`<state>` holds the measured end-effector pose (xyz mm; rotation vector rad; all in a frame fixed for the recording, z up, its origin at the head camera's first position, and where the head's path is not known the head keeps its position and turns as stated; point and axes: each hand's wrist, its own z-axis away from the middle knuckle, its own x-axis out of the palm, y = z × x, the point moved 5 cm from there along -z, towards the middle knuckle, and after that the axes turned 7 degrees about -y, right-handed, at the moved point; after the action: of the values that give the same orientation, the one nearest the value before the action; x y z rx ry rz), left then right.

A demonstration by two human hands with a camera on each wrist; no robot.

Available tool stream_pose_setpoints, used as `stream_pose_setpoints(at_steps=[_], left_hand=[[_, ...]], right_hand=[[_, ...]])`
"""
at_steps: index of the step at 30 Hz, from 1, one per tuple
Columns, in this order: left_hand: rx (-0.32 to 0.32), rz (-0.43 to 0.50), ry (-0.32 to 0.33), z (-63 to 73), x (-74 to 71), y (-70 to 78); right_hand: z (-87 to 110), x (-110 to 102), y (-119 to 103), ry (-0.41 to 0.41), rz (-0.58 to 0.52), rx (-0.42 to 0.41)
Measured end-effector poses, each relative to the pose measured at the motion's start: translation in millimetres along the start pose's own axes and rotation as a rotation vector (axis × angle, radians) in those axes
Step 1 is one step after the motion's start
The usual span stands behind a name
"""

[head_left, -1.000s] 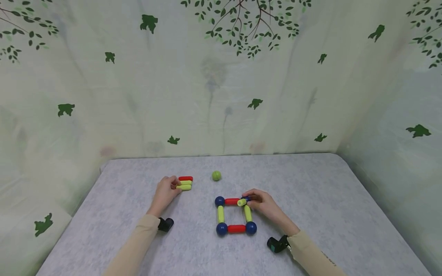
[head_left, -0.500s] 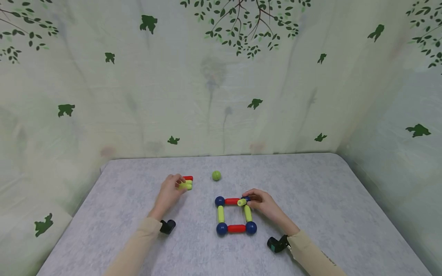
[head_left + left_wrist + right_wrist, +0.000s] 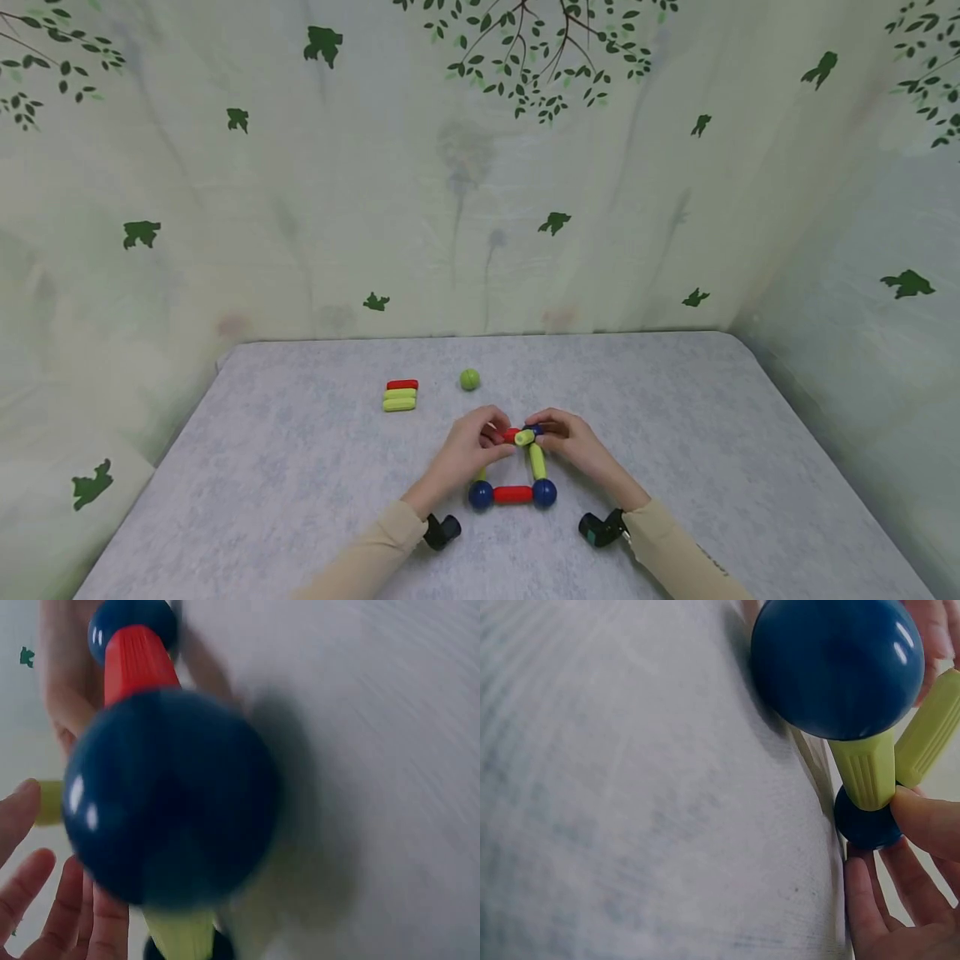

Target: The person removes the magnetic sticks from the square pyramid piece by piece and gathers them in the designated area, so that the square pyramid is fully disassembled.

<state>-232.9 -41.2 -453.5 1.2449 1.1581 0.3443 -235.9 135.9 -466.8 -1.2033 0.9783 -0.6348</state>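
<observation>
Gripping the far-right ball [image 3: 866, 827], your right hand [image 3: 572, 439] supports the raised rod [image 3: 523, 437] on it; your left hand [image 3: 472, 442] is spread just beside. A left-hand knock could pop the rod off or skew the frame [image 3: 513, 495].

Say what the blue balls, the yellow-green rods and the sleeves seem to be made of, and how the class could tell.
The blue balls: smooth and glossy, with sharp highlights; perhaps plastic or painted metal.
The yellow-green rods: satin and ribbed lengthwise, probably moulded plastic.
The sleeves: matte beige, without glints; probably cloth, though any weave is too small to see.
</observation>
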Motion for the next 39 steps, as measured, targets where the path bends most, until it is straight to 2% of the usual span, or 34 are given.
stream_pose_setpoints(at_steps=[5,9,11,13,14,16,20,22,26,31,35,39], left_hand=[[0.04,-0.015,0.038,-7.1,10.8,8.1],[0.062,-0.027,0.07,-9.1,11.5,8.6],[0.058,-0.007,0.085,-7.6,9.7,5.2],[0.038,0.039,0.089,-4.4,7.0,1.3],[0.024,0.057,0.088,-1.4,4.4,4.8],[-0.001,0.076,0.085,3.3,-0.2,3.0],[-0.026,0.096,0.133,13.2,-17.7,-3.4],[-0.045,0.099,0.189,18.7,-28.9,-16.0],[-0.138,0.08,0.294,32.8,-56.4,-33.5],[-0.239,-0.014,0.406,48.0,-92.3,-53.5],[-0.294,-0.082,0.455,57.9,-113.3,-68.3],[-0.32,-0.092,0.475,64.9,-125.2,-79.5]], right_hand=[[-7.9,-1,22,0.018,-0.001,-0.003],[-8.7,-2,26,0.031,0.005,0.008],[-8.3,-2,25,0.026,-0.005,0.012],[-4.9,-1,16,0.017,0.001,0.014],[-2.8,-1,11,0.014,0.005,0.016],[0.6,0,1,0.002,0.008,0.016],[4.5,1,-10,-0.002,0.03,0.021],[4.5,1,-10,0.001,0.036,0.025],[5.1,2,-11,0.007,0.051,0.04],[5.4,2,-12,0.013,0.054,0.036],[5.7,3,-13,0.009,0.047,0.031],[5.8,4,-13,0.005,0.044,0.034]])
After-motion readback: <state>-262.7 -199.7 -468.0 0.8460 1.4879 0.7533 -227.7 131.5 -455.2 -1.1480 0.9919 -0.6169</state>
